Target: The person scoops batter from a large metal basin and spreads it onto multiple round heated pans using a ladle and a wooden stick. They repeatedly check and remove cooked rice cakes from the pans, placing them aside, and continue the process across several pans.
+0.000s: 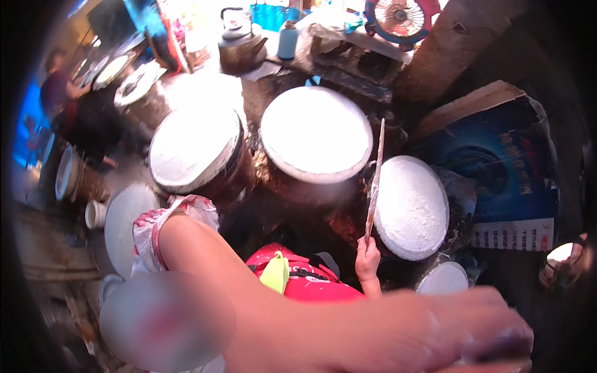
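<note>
My right hand (368,261) grips the lower end of a long thin stick (374,186), stained pale and reddish, which points upward in the view. Beside it stands a round vessel with a rough white top (411,207). My left arm crosses the foreground very close to the camera, its hand (485,326) at the lower right with curled fingers; a dark blurred patch lies at the fingers, and whether they hold anything is unclear. Two larger dark vessels with overexposed white round tops stand ahead, one in the middle (317,135) and one to its left (196,147).
A metal kettle (241,51), a blue bottle (288,41) and a round fan (399,15) stand at the back. A printed dark-blue board or carton (494,158) leans at right. Another person (77,102) is at far left near more vessels. A white bucket (95,214) stands left.
</note>
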`<action>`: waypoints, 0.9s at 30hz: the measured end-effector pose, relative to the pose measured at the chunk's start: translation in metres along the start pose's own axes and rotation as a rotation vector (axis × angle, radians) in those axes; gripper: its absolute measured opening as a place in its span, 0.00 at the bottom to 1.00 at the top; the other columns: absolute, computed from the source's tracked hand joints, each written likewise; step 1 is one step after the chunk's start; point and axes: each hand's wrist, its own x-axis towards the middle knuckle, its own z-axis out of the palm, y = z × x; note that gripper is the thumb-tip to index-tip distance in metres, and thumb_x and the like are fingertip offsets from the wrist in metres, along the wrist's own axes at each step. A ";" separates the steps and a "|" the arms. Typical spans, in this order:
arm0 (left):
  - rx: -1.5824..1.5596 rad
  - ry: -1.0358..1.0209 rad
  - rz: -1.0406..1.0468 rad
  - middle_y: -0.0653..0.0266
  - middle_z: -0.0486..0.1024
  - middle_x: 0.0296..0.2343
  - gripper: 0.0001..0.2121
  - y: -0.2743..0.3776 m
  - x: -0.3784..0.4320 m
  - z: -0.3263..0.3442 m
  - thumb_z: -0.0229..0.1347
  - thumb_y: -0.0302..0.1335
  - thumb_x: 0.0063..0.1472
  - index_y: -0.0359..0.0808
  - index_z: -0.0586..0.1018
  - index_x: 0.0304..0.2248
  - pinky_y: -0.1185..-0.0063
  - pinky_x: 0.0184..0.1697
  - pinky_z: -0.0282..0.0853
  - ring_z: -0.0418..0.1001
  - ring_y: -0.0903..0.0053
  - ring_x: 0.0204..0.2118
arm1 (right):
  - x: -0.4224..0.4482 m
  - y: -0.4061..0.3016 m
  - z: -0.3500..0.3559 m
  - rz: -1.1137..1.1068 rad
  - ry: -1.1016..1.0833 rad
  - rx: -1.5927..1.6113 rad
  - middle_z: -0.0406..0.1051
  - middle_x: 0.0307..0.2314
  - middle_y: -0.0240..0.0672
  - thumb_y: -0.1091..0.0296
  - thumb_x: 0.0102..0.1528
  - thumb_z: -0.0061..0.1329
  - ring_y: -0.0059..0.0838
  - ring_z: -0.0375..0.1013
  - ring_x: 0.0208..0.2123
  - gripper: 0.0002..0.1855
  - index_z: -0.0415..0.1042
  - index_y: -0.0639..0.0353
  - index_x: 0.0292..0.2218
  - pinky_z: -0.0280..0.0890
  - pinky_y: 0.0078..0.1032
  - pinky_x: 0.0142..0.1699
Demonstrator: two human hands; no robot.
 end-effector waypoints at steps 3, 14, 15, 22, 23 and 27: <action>-0.064 0.355 0.518 0.55 0.74 0.32 0.09 -0.020 0.017 0.038 0.52 0.25 0.55 0.33 0.75 0.37 0.80 0.39 0.66 0.72 0.68 0.31 | 0.019 -0.020 0.014 -0.057 0.029 -0.010 0.69 0.22 0.51 0.60 0.57 0.39 0.54 0.69 0.27 0.14 0.67 0.62 0.32 0.62 0.42 0.29; -0.025 -0.114 0.474 0.56 0.72 0.32 0.14 0.007 0.198 -0.133 0.52 0.31 0.57 0.31 0.70 0.40 0.78 0.35 0.68 0.71 0.70 0.33 | 0.056 -0.070 0.039 0.187 0.256 -0.060 0.70 0.24 0.50 0.61 0.56 0.40 0.50 0.70 0.28 0.14 0.68 0.64 0.34 0.63 0.37 0.31; -0.009 -0.172 0.500 0.55 0.71 0.34 0.15 0.000 0.229 -0.167 0.53 0.31 0.57 0.30 0.69 0.41 0.77 0.37 0.68 0.71 0.69 0.35 | 0.058 -0.070 0.040 0.166 0.283 -0.086 0.70 0.24 0.50 0.62 0.56 0.40 0.50 0.71 0.29 0.14 0.68 0.64 0.34 0.63 0.37 0.32; 1.450 0.792 0.451 0.53 0.66 0.37 0.25 -0.047 0.383 -0.446 0.59 0.37 0.47 0.32 0.66 0.42 0.71 0.44 0.65 0.67 0.61 0.43 | 0.039 -0.055 0.052 0.369 0.324 -0.085 0.69 0.23 0.50 0.61 0.56 0.40 0.52 0.69 0.27 0.14 0.67 0.65 0.32 0.61 0.38 0.29; 1.541 0.812 0.393 0.53 0.66 0.38 0.27 -0.048 0.396 -0.455 0.60 0.39 0.46 0.32 0.66 0.43 0.72 0.42 0.67 0.69 0.62 0.41 | 0.043 -0.059 0.052 0.383 0.323 -0.104 0.69 0.23 0.50 0.61 0.56 0.40 0.51 0.70 0.27 0.14 0.67 0.64 0.32 0.61 0.38 0.29; 1.692 0.838 0.212 0.54 0.65 0.37 0.28 -0.052 0.436 -0.469 0.61 0.40 0.45 0.32 0.65 0.41 0.74 0.36 0.71 0.74 0.64 0.35 | 0.045 -0.085 0.055 0.432 0.353 -0.149 0.70 0.23 0.49 0.61 0.56 0.40 0.51 0.70 0.26 0.13 0.67 0.63 0.32 0.62 0.39 0.29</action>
